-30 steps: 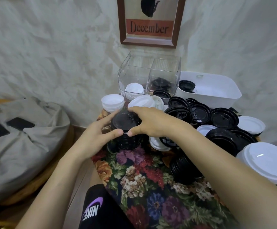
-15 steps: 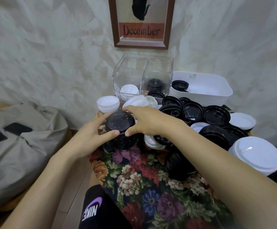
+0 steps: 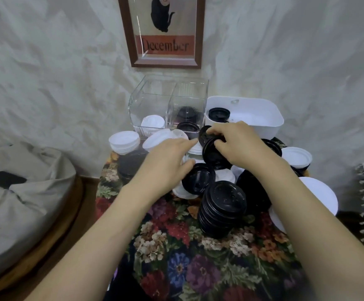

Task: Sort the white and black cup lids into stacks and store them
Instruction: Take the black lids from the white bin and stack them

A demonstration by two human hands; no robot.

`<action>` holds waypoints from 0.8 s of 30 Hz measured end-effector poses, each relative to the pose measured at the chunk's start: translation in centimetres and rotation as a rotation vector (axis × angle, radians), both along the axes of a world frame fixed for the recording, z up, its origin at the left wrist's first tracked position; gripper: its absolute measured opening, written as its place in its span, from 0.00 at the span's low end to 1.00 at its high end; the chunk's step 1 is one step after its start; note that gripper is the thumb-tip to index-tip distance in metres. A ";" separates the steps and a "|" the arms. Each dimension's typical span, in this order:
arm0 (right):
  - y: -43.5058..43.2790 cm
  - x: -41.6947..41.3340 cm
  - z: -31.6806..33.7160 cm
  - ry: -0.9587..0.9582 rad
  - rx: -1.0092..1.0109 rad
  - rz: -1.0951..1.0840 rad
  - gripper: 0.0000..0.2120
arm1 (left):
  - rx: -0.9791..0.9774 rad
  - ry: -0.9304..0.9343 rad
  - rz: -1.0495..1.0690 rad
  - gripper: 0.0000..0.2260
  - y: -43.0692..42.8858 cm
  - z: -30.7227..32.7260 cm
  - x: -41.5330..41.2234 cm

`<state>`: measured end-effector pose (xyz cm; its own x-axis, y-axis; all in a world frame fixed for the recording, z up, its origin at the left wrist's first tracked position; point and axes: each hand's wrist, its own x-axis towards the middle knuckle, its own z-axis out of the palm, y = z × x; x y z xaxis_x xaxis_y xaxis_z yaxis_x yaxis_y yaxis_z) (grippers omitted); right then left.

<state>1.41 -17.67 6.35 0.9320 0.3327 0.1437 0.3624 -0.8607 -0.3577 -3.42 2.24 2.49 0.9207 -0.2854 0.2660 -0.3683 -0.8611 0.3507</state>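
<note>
Black lids [image 3: 213, 155], a small tilted bunch, now sit in the right hand [image 3: 239, 146]. Its fingers and thumb curl over their upper rim and lift them off the mixed heap just in front of the white tub [image 3: 270, 127]. The left hand [image 3: 165, 168] reaches in beside them with fingers nearly straight and grasps nothing; whether a fingertip touches the bunch cannot be told.

Half a second ago both hands clasped the black stack [image 3: 131, 164] at the left edge of the floral cloth [image 3: 176, 257]. That stack now stands alone, let go, just below the white stack [image 3: 123, 141]. The likely reading is that it has been squared up and parked, and the person has turned to gathering more loose black lids for it or for the second black stack [image 3: 222, 205] nearer the camera.

Storage has barely begun. The clear divided box [image 3: 137, 105] holds a few white lids in its left compartment and some black ones in its right. Many lids of both colours lie mixed behind and to the right of the hands.
</note>
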 end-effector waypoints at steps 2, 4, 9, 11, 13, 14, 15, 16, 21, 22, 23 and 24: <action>-0.8 0.2 -0.4 0.005 -0.024 -0.039 0.22 | 0.082 0.041 -0.014 0.26 -2.2 -0.9 1.0; -1.4 0.5 -0.6 -0.002 -0.061 -0.082 0.23 | 0.111 0.080 -0.002 0.27 -3.5 -1.8 1.8; -2.3 0.7 -0.8 -0.041 -0.114 -0.154 0.19 | -0.022 0.069 0.043 0.24 -4.6 -2.5 2.3; -2.7 0.7 -0.6 -0.069 -0.071 -0.165 0.16 | -0.166 0.047 0.080 0.20 -4.7 -2.2 2.3; -2.8 0.5 -0.4 -0.102 0.010 -0.165 0.13 | -0.320 0.061 0.133 0.16 -4.9 -1.6 2.4; -2.8 0.4 -0.3 -0.111 0.047 -0.156 0.12 | -0.384 0.091 0.156 0.15 -4.9 -1.3 2.4; -2.7 0.2 -0.3 -0.115 0.076 -0.143 0.13 | -0.434 0.127 0.173 0.15 -5.0 -1.1 2.5; -2.7 0.1 -0.3 -0.116 0.100 -0.131 0.13 | -0.481 0.160 0.185 0.15 -4.9 -1.0 2.7; -2.4 -0.6 -0.4 -0.104 0.208 -0.078 0.11 | -0.755 0.231 0.130 0.09 -4.4 -0.4 3.0; -2.3 -0.7 -0.3 -0.074 0.247 -0.055 0.11 | -0.776 0.229 0.111 0.08 -4.3 -0.2 2.9; -2.2 -0.8 -0.2 -0.018 0.301 -0.025 0.11 | -0.775 0.207 0.111 0.10 -4.3 0.1 2.8; -2.1 -0.8 0.0 0.067 0.369 0.008 0.12 | -0.764 0.167 0.128 0.13 -4.1 0.3 2.8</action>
